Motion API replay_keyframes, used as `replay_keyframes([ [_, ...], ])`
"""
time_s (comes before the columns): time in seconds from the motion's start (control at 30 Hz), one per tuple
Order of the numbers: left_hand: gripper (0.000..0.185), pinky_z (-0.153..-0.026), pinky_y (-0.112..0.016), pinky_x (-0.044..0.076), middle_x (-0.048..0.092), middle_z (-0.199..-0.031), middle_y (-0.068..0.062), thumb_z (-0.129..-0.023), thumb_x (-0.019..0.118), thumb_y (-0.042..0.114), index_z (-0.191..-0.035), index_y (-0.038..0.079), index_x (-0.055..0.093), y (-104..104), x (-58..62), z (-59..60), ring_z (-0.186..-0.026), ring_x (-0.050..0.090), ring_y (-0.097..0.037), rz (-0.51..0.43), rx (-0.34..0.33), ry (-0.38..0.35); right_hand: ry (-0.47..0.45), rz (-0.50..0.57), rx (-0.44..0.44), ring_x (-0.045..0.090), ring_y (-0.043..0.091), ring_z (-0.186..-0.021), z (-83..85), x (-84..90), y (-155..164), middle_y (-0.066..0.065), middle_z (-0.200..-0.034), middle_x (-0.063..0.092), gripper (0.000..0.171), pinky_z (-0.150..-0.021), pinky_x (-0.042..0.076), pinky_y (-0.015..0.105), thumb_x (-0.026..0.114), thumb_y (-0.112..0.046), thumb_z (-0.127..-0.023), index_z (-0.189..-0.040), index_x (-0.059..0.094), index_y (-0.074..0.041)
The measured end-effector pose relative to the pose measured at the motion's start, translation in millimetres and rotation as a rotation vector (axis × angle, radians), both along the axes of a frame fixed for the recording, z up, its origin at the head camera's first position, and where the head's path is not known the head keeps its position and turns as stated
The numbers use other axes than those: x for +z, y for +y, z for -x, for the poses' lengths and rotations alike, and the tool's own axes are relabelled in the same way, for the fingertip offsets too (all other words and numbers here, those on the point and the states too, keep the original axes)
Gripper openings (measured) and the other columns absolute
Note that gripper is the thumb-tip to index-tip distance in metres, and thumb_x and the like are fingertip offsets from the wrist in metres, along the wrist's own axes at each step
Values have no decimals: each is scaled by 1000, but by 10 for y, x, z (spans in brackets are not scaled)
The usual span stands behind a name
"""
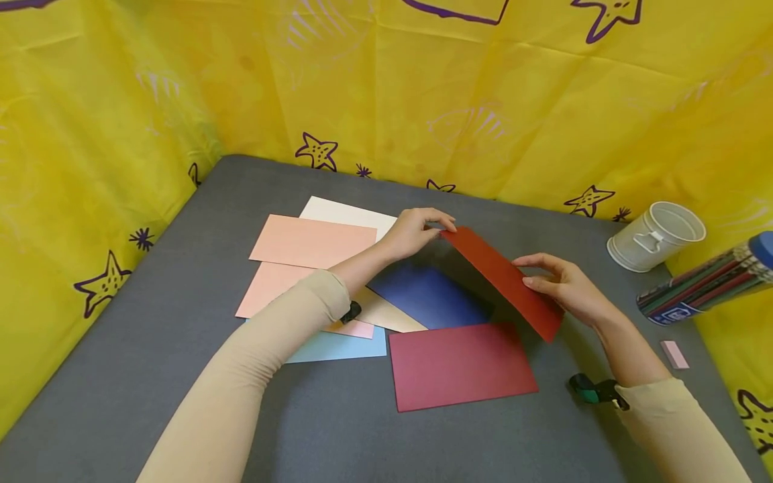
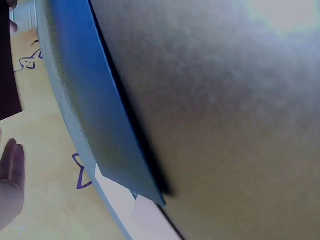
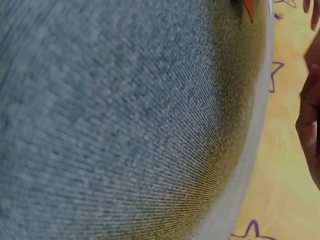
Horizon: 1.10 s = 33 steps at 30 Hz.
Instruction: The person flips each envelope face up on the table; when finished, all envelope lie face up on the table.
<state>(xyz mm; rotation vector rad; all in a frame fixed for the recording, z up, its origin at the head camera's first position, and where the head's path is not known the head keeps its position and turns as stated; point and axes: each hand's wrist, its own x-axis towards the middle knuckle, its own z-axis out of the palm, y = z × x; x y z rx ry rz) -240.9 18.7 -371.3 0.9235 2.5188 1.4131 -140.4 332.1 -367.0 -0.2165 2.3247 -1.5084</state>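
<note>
A red rectangular card (image 1: 501, 272) is raised and tilted over the table in the head view. At its upper left corner my left hand (image 1: 413, 231) pinches it. My right hand (image 1: 564, 285) holds the right long edge between thumb and fingers. Under the raised card lies a blue card (image 1: 425, 295), partly shaded. A dark pink card (image 1: 461, 369) lies flat in front. In the left wrist view the left hand (image 2: 11, 175) shows only at the edge, beside the blue card (image 2: 102, 110). The right wrist view catches part of the right hand (image 3: 311, 122) and a red card tip (image 3: 249, 9).
Left of the blue card overlap two peach cards (image 1: 314, 241), a cream one (image 1: 344, 211), a tan one (image 1: 386, 312) and a light blue one (image 1: 344, 345). At right stand a white metal pail (image 1: 643, 241) and a tub of pencils (image 1: 700, 278), near a pink eraser (image 1: 674, 355).
</note>
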Motion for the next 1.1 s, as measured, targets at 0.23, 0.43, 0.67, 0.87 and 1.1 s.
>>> replay_keyframes([
  [0.23, 14, -91, -24, 57, 73, -120, -10, -93, 62, 2, -101, 7, 73, -43, 23, 22, -119, 67, -18, -217, -47, -86, -97, 226, 70, 70, 6, -91, 11, -25, -28, -9, -112, 71, 31, -76, 58, 22, 55, -3, -98, -125, 66, -14],
  [0.43, 13, -89, -26, 58, 73, -112, -18, -92, 63, 1, -102, 0, 72, -34, 27, 11, -102, 71, -20, -347, -45, -132, -108, 338, 87, 68, 8, -105, 6, -42, -28, -10, -129, 63, 33, -81, 59, 24, 51, 3, -98, -124, 68, -10],
  [0.67, 12, -85, -23, 57, 71, -105, -21, -91, 66, 3, -101, -2, 70, -47, -2, 13, -94, 71, -25, -368, 42, -148, -75, 655, 240, 68, 19, -116, -17, -63, 42, 1, -138, 60, 40, -96, 56, 29, 37, 6, -101, -124, 67, -4],
  [0.87, 16, -85, -36, 61, 70, -107, -21, -94, 64, 7, -108, -1, 65, -25, -3, 62, -98, 70, -30, -298, 165, -178, -253, 1117, 406, 50, 42, -136, 40, -149, 53, 16, -152, 47, 52, -115, 42, 44, 12, -25, -108, -151, 36, -7],
  [1.1, 23, -82, -44, 61, 70, -101, -21, -96, 63, 11, -117, 3, 64, -1, -1, 102, -82, 70, -30, -237, 245, -201, -257, 1161, 202, 55, 48, -128, 25, -200, 79, 17, -146, 53, 53, -110, 46, 48, 14, -35, -107, -146, 36, -7],
])
